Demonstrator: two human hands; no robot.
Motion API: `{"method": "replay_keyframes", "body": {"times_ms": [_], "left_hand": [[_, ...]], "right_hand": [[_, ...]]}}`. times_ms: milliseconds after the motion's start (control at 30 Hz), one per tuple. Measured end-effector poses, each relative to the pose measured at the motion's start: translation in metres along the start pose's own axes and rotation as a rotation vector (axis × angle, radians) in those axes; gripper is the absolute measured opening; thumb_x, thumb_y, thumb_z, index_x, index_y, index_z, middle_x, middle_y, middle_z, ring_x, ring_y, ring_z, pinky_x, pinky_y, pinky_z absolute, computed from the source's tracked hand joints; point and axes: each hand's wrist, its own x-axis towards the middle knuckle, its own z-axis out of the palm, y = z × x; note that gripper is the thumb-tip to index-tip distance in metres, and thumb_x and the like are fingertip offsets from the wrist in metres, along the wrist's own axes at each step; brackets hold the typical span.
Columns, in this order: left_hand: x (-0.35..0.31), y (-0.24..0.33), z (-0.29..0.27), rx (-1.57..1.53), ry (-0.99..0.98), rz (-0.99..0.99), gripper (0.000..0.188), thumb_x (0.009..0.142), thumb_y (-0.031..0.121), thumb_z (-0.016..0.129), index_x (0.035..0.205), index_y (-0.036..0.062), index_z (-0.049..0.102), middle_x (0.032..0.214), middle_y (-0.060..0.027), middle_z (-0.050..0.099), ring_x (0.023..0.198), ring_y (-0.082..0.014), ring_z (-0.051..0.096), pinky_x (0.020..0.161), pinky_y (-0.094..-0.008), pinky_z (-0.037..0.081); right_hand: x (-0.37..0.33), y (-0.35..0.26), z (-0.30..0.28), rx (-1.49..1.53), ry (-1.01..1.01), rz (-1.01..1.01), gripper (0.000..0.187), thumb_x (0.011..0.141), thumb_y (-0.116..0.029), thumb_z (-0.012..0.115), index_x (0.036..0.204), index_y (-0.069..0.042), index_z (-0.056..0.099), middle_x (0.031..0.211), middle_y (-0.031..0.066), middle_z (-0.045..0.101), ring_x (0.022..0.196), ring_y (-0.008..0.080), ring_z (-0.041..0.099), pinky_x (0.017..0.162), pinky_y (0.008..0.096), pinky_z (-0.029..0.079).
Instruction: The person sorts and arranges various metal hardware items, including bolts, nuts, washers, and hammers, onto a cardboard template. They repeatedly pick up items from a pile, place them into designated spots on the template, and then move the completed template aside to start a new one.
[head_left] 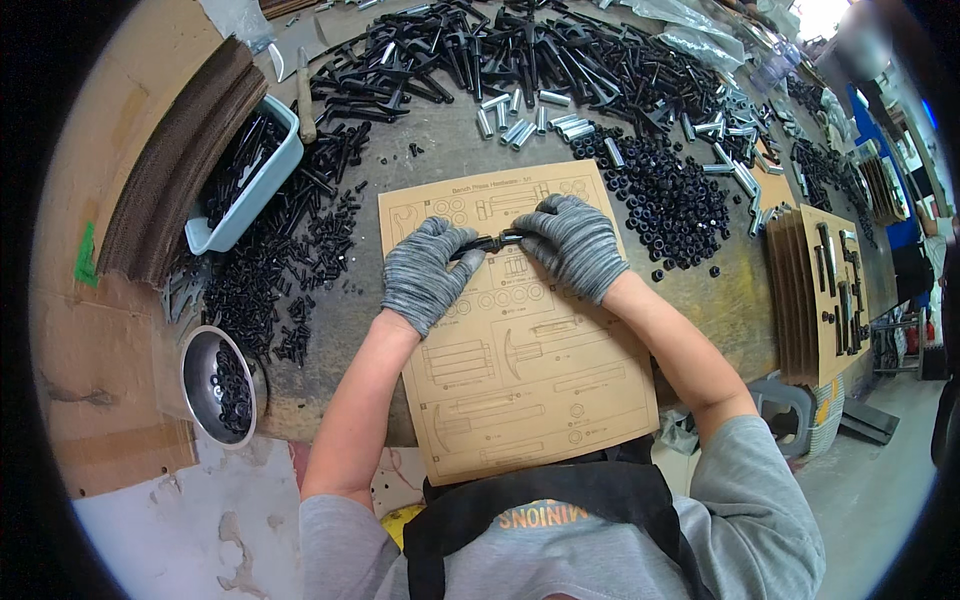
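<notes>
My left hand [432, 270], in a grey knitted glove, pinches one end of a short black bolt [496, 243]. The other end is between the fingertips of my right hand [575, 245], gloved the same way. Both hands are over the upper part of a brown cardboard sheet [530, 390] printed with outlines of hardware. This sheet lies at the table's front edge, close against my body. The gloved fingers cover much of the bolt, so whether a nut sits on it I cannot tell.
Left lie loose black bolts [285, 250], a pale blue bin [285, 165] and a metal bowl [188, 385]. Black nuts [670, 205], silver tubes [520, 133] and black T-shaped parts [470, 55] are heaped behind. Stacked cardboard [790, 300] with black hardware on it stands at right.
</notes>
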Motion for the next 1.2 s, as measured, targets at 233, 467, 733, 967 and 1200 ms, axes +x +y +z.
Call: {"method": "replay_keyframes", "body": {"times_ms": [233,467,733,967,1200], "left_hand": [[0.001,0.005,-0.002,0.018,-0.012,-0.006,0.025,0.077,0.021,0.071,0.098,0.0069,0.070,0.088,-0.0086,0.064,0.082,-0.0249,0.064,0.074,-0.0337,0.052],[-0.004,0.005,-0.004,0.050,0.008,0.006,0.022,0.079,0.028,0.067,0.093,0.0115,0.069,0.091,-0.0077,0.062,0.086,-0.0258,0.062,0.075,-0.0363,0.051],[-0.014,-0.065,-0.038,0.266,0.355,-0.093,0.035,0.087,0.030,0.058,0.116,0.0096,0.062,0.114,-0.0124,0.062,0.109,-0.0293,0.057,0.097,-0.0390,0.044],[-0.006,-0.109,-0.070,0.699,-0.158,-0.336,0.059,0.093,0.046,0.043,0.140,0.0100,0.042,0.146,-0.0159,0.038,0.138,-0.0353,0.027,0.113,-0.0403,0.024],[-0.047,-0.086,-0.076,0.477,-0.021,-0.193,0.031,0.084,0.022,0.061,0.112,0.0086,0.062,0.109,-0.0125,0.063,0.105,-0.0313,0.056,0.091,-0.0411,0.044]], "right_hand": [[-0.001,0.005,0.006,0.047,0.062,-0.071,0.024,0.080,-0.028,0.067,0.100,-0.013,0.070,0.092,0.0112,0.062,0.087,0.0302,0.058,0.078,0.0405,0.048],[-0.002,-0.005,0.004,0.071,0.073,-0.053,0.020,0.079,-0.024,0.067,0.097,-0.013,0.070,0.090,0.0113,0.061,0.084,0.0309,0.057,0.074,0.0421,0.047],[-0.017,-0.002,-0.023,0.222,0.226,0.035,0.040,0.077,-0.016,0.071,0.116,-0.009,0.063,0.103,0.0148,0.063,0.085,0.0282,0.061,0.076,0.0369,0.051],[-0.043,0.010,-0.025,0.319,0.317,0.100,0.021,0.081,-0.009,0.069,0.102,-0.006,0.069,0.086,0.0106,0.066,0.069,0.0199,0.061,0.066,0.0313,0.050],[-0.066,0.013,-0.032,0.324,0.342,0.124,0.014,0.082,-0.007,0.067,0.095,-0.004,0.070,0.083,0.0123,0.068,0.072,0.0225,0.063,0.068,0.0322,0.051]]}}
